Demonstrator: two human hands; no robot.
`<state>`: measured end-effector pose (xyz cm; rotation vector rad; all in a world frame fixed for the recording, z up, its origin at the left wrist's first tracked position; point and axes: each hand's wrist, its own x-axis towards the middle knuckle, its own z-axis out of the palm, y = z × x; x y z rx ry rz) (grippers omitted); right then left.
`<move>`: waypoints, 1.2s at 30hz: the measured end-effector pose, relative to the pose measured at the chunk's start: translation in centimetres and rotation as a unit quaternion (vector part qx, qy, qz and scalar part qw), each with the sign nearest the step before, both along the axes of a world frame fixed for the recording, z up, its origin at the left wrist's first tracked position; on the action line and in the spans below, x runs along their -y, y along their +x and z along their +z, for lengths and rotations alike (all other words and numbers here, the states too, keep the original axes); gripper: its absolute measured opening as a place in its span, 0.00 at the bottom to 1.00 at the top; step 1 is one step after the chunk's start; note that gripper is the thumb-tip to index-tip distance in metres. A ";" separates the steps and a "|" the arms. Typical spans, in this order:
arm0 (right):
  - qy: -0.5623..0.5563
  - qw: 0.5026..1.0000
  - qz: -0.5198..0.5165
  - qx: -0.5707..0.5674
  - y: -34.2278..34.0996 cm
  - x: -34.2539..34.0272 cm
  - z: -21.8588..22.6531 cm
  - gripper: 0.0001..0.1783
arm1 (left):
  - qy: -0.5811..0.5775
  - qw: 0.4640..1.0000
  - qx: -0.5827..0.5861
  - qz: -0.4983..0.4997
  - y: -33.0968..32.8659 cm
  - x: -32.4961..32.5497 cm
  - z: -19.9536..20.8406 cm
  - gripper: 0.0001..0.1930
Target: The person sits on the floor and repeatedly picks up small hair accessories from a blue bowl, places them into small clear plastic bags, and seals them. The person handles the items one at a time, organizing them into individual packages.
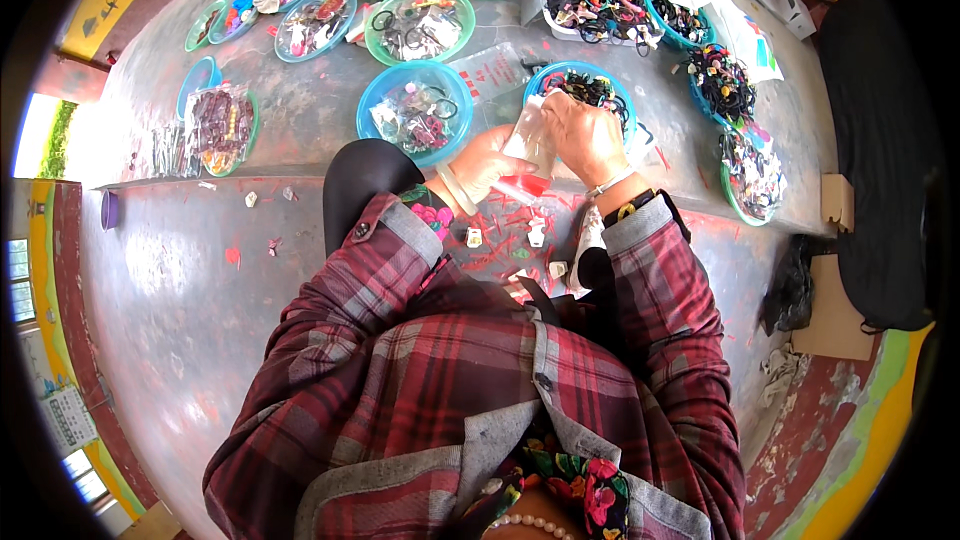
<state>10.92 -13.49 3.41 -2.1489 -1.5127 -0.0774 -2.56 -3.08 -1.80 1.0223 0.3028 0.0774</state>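
Observation:
Both my hands meet in front of me around a small clear plastic bag with a red strip along its lower end. My left hand grips its left side, fingers closed on the plastic. My right hand pinches the bag's upper end, knuckles up. What lies inside the bag is too blurred to name. Just beyond my right hand stands a blue basket of dark hair ties. Left of my hands is another blue basket holding small packets and hair ties.
Further baskets and a white tray of hair ties line the raised ledge ahead. A green basket of small packets sits right. Red scraps and white cards litter the floor below my hands. A purple cup stands far left.

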 end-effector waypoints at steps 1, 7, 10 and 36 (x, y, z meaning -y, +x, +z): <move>-0.008 1.000 -0.007 -0.009 0.1 0.0 -0.1 0.06 | -0.008 1.000 -0.001 -0.007 0.0 -0.1 -0.2 0.17; 0.024 0.997 -0.043 -0.052 0.9 0.1 -0.5 0.07 | -0.041 0.998 -0.001 -0.046 -0.1 0.0 1.0 0.18; 0.009 0.996 -0.078 -0.048 1.2 0.1 -0.2 0.08 | -0.050 0.997 0.002 -0.053 -0.1 0.1 1.0 0.18; 0.163 0.849 -0.111 -0.490 3.6 1.2 3.5 0.08 | 0.208 0.916 -0.195 0.282 2.2 -5.3 -25.3 0.22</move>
